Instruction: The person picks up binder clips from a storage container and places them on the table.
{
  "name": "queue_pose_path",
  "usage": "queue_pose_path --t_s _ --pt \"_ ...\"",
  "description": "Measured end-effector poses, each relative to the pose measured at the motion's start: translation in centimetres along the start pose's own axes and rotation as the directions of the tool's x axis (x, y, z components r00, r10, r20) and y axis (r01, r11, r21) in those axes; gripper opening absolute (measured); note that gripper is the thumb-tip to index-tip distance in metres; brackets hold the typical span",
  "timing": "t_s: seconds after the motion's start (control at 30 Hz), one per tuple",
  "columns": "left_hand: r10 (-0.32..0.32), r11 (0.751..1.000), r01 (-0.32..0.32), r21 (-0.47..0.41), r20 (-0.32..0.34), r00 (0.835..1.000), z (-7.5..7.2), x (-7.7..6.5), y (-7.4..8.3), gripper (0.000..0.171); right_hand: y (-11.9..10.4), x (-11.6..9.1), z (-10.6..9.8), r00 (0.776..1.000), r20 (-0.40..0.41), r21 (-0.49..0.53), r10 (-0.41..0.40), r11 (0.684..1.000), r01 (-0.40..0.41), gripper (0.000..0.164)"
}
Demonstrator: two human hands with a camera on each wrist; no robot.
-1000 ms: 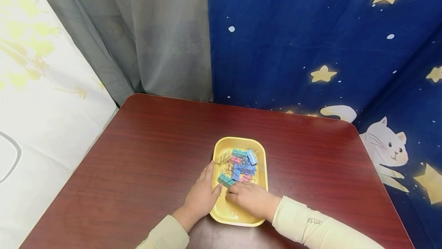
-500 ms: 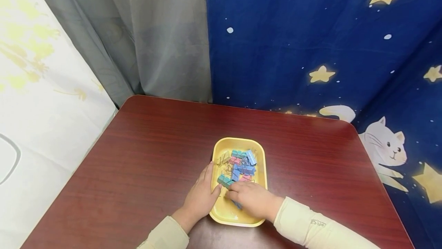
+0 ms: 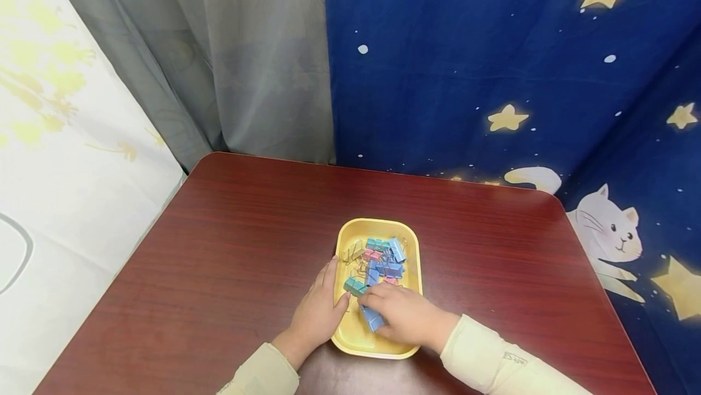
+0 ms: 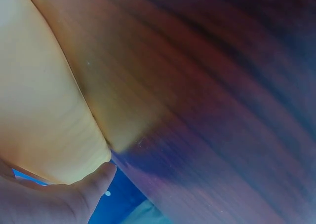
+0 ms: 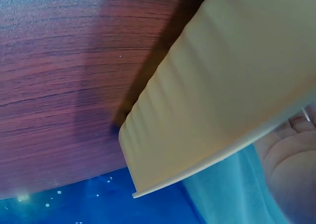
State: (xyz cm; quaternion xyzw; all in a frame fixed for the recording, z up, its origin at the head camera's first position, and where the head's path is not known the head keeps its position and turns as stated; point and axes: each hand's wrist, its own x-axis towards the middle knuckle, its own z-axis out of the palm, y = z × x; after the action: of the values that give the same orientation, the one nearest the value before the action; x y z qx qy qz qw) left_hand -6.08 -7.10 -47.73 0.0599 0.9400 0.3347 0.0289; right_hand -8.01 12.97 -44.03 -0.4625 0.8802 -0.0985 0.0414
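A yellow tray (image 3: pixel 378 355) holds several binder clips. My left hand (image 3: pixel 317 316) grips its left wall, the fingers straight along the outside and the thumb over the rim. In the left wrist view, part of that hand (image 4: pixel 64 199) touches the tray wall (image 4: pixel 44 95). Inside the tray's near half, my right hand (image 3: pixel 405 316) holds a blue binder clip (image 3: pixel 372 318), partly covered by the fingers. Just beyond those fingers lies a teal binder clip (image 3: pixel 355 286). The right wrist view shows the tray's outer wall (image 5: pixel 212 86) and part of the hand (image 5: pixel 294 174); no clip is visible there.
Blue clips (image 3: pixel 389 269), a pink clip (image 3: pixel 372 255), a yellow clip (image 3: pixel 356 251) and another teal clip (image 3: pixel 378 244) are heaped in the tray's far half. Dark red table (image 3: pixel 263 230) surrounds the tray. Grey (image 3: pixel 268 66) and blue curtains (image 3: pixel 427 78) hang behind it.
The blue clip has come into view beneath my right fingers, hidden at first and then only partly showing. My right hand has shifted slightly right; the left keeps its grip on the tray.
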Motion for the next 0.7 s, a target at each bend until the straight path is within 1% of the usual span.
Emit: queue_pose_path --t_s 0.23,0.43,0.6,0.7 --pt "-0.004 1.0 0.004 0.002 -0.001 1.0 -0.1 0.0 0.1 0.073 -0.2 -0.2 -1.2 0.997 -0.047 0.036 0.053 0.998 -0.052 0.048" --pt "0.002 1.0 -0.002 -0.003 -0.004 1.0 -0.2 -0.1 0.2 0.074 0.2 -0.2 -2.3 0.99 -0.087 0.053 0.107 0.993 -0.102 0.049" --pt "0.002 1.0 -0.002 -0.001 -0.006 1.0 -0.2 -0.1 0.2 0.074 0.7 -0.2 -3.1 0.979 -0.143 0.06 0.144 0.989 -0.137 0.051" --pt "-0.002 1.0 0.002 -0.001 -0.002 1.0 -0.3 -0.1 0.3 0.074 0.9 -0.3 -3.6 0.966 -0.169 0.08 0.195 0.98 -0.184 0.055"
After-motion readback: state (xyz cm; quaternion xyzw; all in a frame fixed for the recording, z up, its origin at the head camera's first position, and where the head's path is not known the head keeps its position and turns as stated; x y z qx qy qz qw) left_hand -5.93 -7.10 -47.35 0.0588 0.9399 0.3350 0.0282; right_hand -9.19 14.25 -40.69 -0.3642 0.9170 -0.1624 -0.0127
